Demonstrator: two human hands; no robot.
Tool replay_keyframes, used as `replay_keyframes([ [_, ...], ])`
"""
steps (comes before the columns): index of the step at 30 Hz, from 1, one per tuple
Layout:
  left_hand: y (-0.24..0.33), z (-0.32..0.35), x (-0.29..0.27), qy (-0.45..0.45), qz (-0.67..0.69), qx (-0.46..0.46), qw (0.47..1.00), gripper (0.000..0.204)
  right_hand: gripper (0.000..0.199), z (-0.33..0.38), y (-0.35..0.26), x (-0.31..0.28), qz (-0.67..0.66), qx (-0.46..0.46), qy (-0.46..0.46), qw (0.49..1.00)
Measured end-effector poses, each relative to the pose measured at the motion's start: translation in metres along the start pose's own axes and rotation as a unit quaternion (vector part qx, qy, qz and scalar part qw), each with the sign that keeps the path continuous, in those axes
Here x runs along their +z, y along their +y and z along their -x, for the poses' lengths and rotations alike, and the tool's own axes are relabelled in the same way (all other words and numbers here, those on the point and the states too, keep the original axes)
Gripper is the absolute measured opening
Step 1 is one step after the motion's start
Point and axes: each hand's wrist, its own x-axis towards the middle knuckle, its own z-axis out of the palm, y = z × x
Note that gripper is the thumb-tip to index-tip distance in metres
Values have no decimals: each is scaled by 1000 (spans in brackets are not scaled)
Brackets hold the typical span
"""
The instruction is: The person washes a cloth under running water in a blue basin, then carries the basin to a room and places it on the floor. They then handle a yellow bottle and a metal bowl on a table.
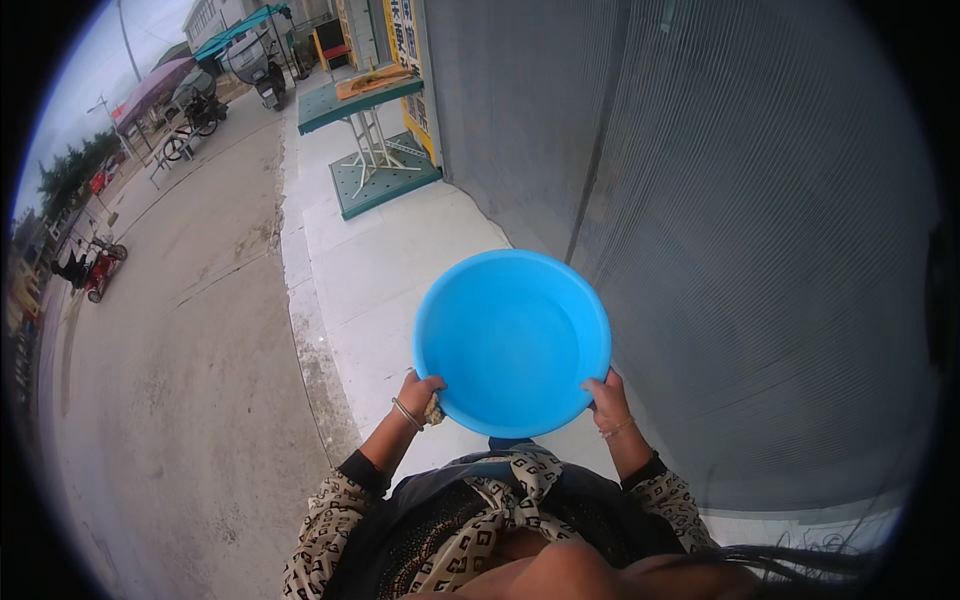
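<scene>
A round blue plastic basin (512, 335) is held out in front of my body, its inside facing up and nothing visible in it. My left hand (422, 392) grips the rim at the lower left, thumb over the edge. A small beige, crumpled thing (434, 410), perhaps a cloth, shows under that hand. On the opposite side my right hand (606, 397) closes on the rim, its thumb on the inner wall. The fingers of both hands are mostly hidden beneath the basin.
Ahead stands a green folding table (350, 100) with a wooden board (375, 80) on top and a green perforated base (365, 180). A grey ribbed curtain or shutter (740, 250) runs along my right. A paved road (200, 300) with parked vehicles and a red scooter (100, 270) lies left.
</scene>
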Motion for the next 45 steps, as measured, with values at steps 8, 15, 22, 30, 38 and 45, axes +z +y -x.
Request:
replay_keyframes([
  [8,92,-186,16,-38,-38,-6,999,36,31,-167,-41,37,0,-53,19,998],
  [15,185,-357,47,-103,-74,-41,991,36,32,-300,-84,68,-18,-90,87,992],
  [22,247,-566,88,-239,-117,-68,962,36,34,-426,-103,86,-49,-103,204,972],
  [30,315,-752,181,-356,-153,-152,909,44,37,-537,-163,117,-108,-143,352,919],
  [38,342,-906,303,-393,-149,-170,891,35,35,-669,-211,59,-83,-145,419,893],
  [45,346,-989,440,-396,-247,-130,875,33,34,-756,-271,-17,-108,-212,458,856],
])
